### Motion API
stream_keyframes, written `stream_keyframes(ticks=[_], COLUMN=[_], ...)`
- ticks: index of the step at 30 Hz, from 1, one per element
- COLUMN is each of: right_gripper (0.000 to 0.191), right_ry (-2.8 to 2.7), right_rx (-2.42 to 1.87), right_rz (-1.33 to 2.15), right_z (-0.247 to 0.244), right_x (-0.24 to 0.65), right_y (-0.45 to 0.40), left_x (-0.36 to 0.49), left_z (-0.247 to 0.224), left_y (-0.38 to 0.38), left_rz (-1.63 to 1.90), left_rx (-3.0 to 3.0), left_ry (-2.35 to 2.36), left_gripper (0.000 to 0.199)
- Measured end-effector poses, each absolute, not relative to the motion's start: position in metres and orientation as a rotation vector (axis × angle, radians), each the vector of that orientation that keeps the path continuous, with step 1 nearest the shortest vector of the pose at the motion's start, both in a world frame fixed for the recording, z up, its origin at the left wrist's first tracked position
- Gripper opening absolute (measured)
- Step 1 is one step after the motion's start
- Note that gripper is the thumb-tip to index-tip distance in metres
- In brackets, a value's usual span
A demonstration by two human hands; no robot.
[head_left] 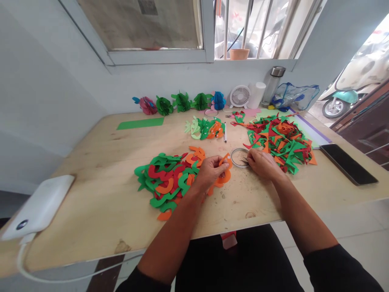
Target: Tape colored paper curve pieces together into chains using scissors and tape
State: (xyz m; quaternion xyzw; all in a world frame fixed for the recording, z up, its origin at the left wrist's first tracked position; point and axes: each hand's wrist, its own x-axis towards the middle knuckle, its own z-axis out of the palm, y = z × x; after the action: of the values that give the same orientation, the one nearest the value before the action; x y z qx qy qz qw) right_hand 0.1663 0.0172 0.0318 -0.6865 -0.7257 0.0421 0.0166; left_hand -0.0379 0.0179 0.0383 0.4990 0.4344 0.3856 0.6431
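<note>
My left hand (212, 172) pinches an orange paper cutout (227, 175) with a small white square near its top. Just right of it, a thin roll of tape (233, 163) lies flat on the table. My right hand (261, 163) is closed at the roll's right edge. A thin dark pointed tool (244, 159) pokes out from its fingertips over the ring; most of it is hidden. Beside and partly behind my left forearm spreads a pile of curved green, red and orange paper cutouts (165, 176).
Paper scraps (282, 140) heap at the right, near a black phone (348, 163). Cutouts with white squares (206, 129) and a pen (225, 132) lie ahead. Folded paper figures (182, 102), a small fan (240, 96) and a bottle (271, 87) line the wall. A white device (39, 207) sits left.
</note>
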Motion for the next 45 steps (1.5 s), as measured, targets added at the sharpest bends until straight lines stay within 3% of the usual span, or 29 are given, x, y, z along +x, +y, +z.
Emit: stream_keyframes(ticks=[35, 40, 45], right_gripper=[0.009, 0.011, 0.023], right_ry=[-1.928, -1.745, -1.563], right_rx=[-1.975, -1.845, -1.576], right_rz=[0.133, 0.255, 0.665], right_z=[0.021, 0.025, 0.029], right_x=[0.18, 0.176, 0.17], right_y=[0.023, 0.023, 0.024], left_x=[-0.041, -0.039, -0.039], left_z=[0.038, 0.034, 0.027], left_y=[0.019, 0.023, 0.028], left_rz=[0.955, 1.021, 1.125], left_rx=[1.075, 1.01, 0.934], left_ry=[0.954, 0.938, 0.948], left_gripper=[0.018, 0.018, 0.02])
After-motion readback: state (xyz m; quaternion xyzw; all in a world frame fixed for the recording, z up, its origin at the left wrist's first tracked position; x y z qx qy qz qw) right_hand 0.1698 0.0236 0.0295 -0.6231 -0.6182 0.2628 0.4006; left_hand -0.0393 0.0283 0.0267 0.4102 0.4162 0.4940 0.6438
